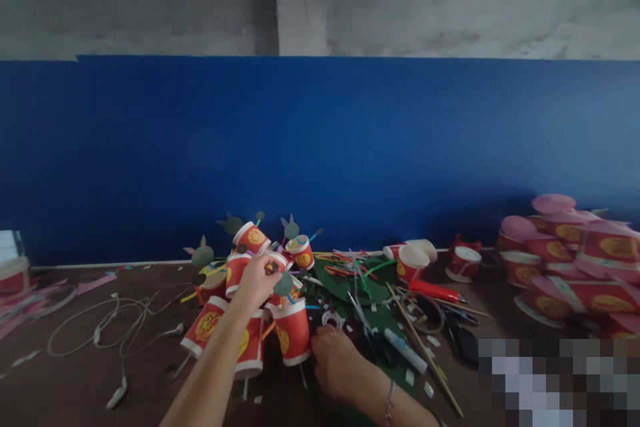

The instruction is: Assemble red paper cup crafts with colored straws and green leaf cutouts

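Red paper cups (293, 333) with yellow prints stand and lean in a cluster, several with green paper rabbit heads (203, 255), coloured straws and white sticks. My left hand (260, 280) reaches into the middle of this cluster, its fingers closed at the rim of a cup (277, 259); part of the grip is hidden. Low on the cluster's right side, my right hand (333, 360) is curled beside the front cup. Its fingertips are mostly hidden, and what they hold, if anything, cannot be made out. A tape roll (333, 319) lies just beyond its knuckles.
Scissors (367, 327), a glue tube (405, 350), a wooden stick (425, 350) and a red-handled tool (435, 291) lie to the right among paper scraps. White earphones (120, 390) trail on the left. Pink-trimmed cups (613, 243) are piled far right, before a blue wall (400, 147).
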Demonstrator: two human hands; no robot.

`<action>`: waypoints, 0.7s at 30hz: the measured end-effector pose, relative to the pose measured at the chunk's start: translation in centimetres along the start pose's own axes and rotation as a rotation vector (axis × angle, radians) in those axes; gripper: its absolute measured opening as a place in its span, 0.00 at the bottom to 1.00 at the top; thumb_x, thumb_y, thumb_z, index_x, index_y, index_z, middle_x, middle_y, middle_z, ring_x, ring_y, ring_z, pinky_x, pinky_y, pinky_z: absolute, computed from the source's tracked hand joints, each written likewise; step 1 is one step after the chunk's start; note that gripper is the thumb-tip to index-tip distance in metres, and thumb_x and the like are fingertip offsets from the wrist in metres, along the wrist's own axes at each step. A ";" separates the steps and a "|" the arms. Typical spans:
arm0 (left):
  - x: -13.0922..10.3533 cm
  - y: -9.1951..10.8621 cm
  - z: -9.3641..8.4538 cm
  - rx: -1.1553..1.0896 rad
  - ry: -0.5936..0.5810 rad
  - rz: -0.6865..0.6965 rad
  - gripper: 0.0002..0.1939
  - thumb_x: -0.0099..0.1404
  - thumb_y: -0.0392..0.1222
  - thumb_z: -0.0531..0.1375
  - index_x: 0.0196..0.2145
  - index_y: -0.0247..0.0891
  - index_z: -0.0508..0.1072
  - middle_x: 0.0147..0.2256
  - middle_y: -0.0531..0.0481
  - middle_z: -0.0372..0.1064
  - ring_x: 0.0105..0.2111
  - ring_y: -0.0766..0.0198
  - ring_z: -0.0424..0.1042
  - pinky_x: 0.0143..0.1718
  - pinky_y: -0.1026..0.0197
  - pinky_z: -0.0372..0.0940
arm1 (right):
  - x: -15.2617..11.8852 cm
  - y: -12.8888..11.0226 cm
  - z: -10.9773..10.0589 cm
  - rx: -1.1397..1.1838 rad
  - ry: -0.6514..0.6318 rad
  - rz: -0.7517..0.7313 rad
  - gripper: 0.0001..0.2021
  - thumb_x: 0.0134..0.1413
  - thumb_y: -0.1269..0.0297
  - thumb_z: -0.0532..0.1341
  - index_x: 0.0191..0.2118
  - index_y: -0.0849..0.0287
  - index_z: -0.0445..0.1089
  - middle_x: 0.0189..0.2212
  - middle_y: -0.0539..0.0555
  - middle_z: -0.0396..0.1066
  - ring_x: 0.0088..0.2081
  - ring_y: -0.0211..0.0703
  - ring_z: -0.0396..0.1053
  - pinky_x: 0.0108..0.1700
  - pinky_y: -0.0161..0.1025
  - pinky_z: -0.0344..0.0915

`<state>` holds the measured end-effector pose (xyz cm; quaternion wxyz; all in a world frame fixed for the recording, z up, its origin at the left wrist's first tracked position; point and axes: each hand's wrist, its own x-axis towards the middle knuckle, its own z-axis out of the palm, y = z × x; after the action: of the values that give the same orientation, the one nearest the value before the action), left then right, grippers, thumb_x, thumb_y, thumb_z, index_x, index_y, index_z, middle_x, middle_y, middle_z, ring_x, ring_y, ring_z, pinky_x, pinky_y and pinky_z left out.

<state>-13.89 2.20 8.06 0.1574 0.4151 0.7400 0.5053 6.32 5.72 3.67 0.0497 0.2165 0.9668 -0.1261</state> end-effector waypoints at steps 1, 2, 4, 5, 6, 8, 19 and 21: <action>0.0 0.0 0.0 -0.006 -0.003 0.002 0.08 0.49 0.27 0.58 0.27 0.37 0.70 0.25 0.53 0.72 0.29 0.62 0.74 0.32 0.63 0.67 | 0.0 0.0 0.0 0.005 0.006 0.004 0.15 0.48 0.73 0.54 0.41 0.71 0.72 0.42 0.67 0.71 0.46 0.55 0.67 0.49 0.43 0.60; -0.1 0.1 0.0 -0.013 -0.006 0.004 0.09 0.49 0.26 0.58 0.27 0.38 0.70 0.25 0.53 0.71 0.28 0.63 0.73 0.32 0.64 0.67 | 0.0 -0.1 0.0 0.011 0.012 0.009 0.16 0.47 0.73 0.55 0.43 0.71 0.71 0.42 0.67 0.71 0.47 0.55 0.67 0.49 0.43 0.60; -0.2 0.2 -0.1 -0.029 -0.014 0.005 0.10 0.49 0.26 0.57 0.28 0.38 0.70 0.24 0.54 0.71 0.28 0.64 0.73 0.31 0.64 0.67 | 0.0 -0.1 0.0 0.018 0.022 0.024 0.18 0.46 0.73 0.55 0.45 0.70 0.70 0.43 0.67 0.71 0.47 0.54 0.67 0.49 0.42 0.59; -0.2 0.2 -0.1 -0.037 -0.019 0.005 0.11 0.49 0.25 0.56 0.29 0.38 0.70 0.24 0.54 0.71 0.27 0.64 0.73 0.31 0.64 0.67 | 0.0 -0.1 -0.1 0.018 0.019 0.032 0.18 0.46 0.73 0.55 0.45 0.70 0.70 0.43 0.67 0.71 0.47 0.54 0.67 0.49 0.42 0.59; -0.2 0.2 -0.1 -0.045 -0.024 0.004 0.11 0.49 0.25 0.56 0.29 0.38 0.69 0.23 0.55 0.70 0.27 0.64 0.73 0.30 0.65 0.66 | 0.0 -0.1 -0.1 0.016 0.012 0.035 0.17 0.46 0.74 0.55 0.44 0.70 0.70 0.43 0.67 0.72 0.47 0.54 0.68 0.49 0.41 0.59; -0.2 0.2 -0.2 -0.061 -0.038 0.000 0.11 0.48 0.25 0.56 0.28 0.38 0.69 0.23 0.55 0.70 0.26 0.65 0.73 0.28 0.66 0.66 | 0.0 -0.1 -0.1 0.012 -0.008 0.034 0.16 0.46 0.74 0.55 0.42 0.70 0.72 0.42 0.66 0.72 0.47 0.54 0.68 0.49 0.41 0.59; -0.3 0.1 -0.5 -0.089 -0.046 -0.033 0.09 0.46 0.28 0.58 0.27 0.38 0.68 0.21 0.57 0.66 0.21 0.66 0.68 0.19 0.69 0.61 | -0.3 -0.9 -1.2 0.051 -0.060 0.074 0.15 0.46 0.78 0.56 0.42 0.68 0.72 0.40 0.64 0.74 0.44 0.52 0.71 0.44 0.38 0.63; -0.3 0.1 -0.5 -0.088 -0.036 -0.025 0.10 0.46 0.28 0.58 0.27 0.39 0.68 0.23 0.56 0.67 0.23 0.66 0.69 0.19 0.69 0.61 | -0.4 -0.9 -1.5 0.051 -0.059 0.087 0.16 0.45 0.78 0.57 0.43 0.67 0.71 0.40 0.63 0.75 0.44 0.52 0.72 0.43 0.38 0.63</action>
<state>-13.98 1.66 8.33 0.1953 0.4075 0.7191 0.5279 6.22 5.19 5.34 0.0780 0.2557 0.9511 -0.1547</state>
